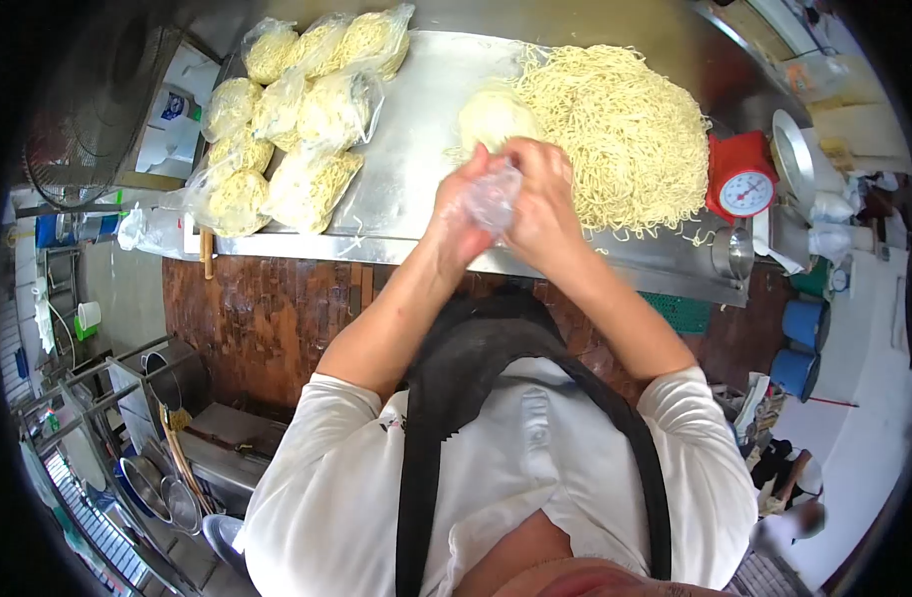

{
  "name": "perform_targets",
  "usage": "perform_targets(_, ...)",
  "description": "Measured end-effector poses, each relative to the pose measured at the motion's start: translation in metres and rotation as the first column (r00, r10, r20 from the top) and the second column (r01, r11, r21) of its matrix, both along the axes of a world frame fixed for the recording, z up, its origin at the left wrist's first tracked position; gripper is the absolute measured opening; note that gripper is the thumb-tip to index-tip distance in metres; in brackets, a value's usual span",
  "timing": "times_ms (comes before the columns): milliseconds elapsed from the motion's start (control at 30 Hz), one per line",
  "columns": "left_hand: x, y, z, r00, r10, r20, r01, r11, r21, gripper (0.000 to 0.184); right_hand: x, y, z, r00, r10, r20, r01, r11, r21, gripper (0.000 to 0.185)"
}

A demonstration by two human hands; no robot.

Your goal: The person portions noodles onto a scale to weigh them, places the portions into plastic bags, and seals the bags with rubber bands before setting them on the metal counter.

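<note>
Both hands are at the gathered top of a clear plastic bag of noodles (498, 114), whose full end lies on the metal table away from me. My left hand (458, 211) is closed on the bag from the left, thumb toward the far side. Opposite it, my right hand (541, 189) has bent fingers pinching the bag's neck. Crumpled loose plastic bulges between the palms. Right beside them is a large heap of loose yellow noodles (625, 139). Several filled bags of noodles (326, 109) lie grouped on the left.
The metal table (416, 119) has a raised front edge close to my apron. A red dial scale (742, 179) stands right of the noodle heap, near a small metal cup (732, 251). Strainers (182, 502) and pots are at lower left. Blue bins (799, 323) stand at right.
</note>
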State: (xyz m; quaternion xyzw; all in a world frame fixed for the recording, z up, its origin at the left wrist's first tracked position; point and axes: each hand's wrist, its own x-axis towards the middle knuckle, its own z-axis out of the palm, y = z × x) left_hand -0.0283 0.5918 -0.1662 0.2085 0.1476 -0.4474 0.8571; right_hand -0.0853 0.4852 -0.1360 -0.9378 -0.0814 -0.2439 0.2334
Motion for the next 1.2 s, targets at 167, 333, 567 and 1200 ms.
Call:
perform_targets(167, -0.02, 0.009, -0.079, 0.988, 0.019, 0.155, -0.045, 0.985, 0.165, 0.026, -0.043, -0.03, -0.097, 0.954, 0.237, -0.182, -0.079, 0.787, 0.612, 0.014)
perform_targets(333, -0.016, 0.047, -0.081, 0.392, -0.773, 0.499, -0.196, 0.46, 0.866, 0.022, -0.022, -0.033, -0.114, 0.618, 0.508, -0.6, 0.59, 0.204, 0.781, 0.019)
perform_targets(567, 0.004, 0.051, -0.166, -0.105, -0.817, 0.567, -0.632, 0.496, 0.596, 0.014, 0.034, 0.007, -0.216, 0.906, 0.058, -0.42, 0.185, 0.837, 0.515, 0.013)
perform_targets(1200, 0.006, 0.043, -0.19, 0.312, -0.642, 0.701, -0.453, 0.548, 0.703, 0.019, 0.003, -0.008, -0.209, 0.833, 0.282, -0.477, 0.04, 0.829, 0.558, 0.032)
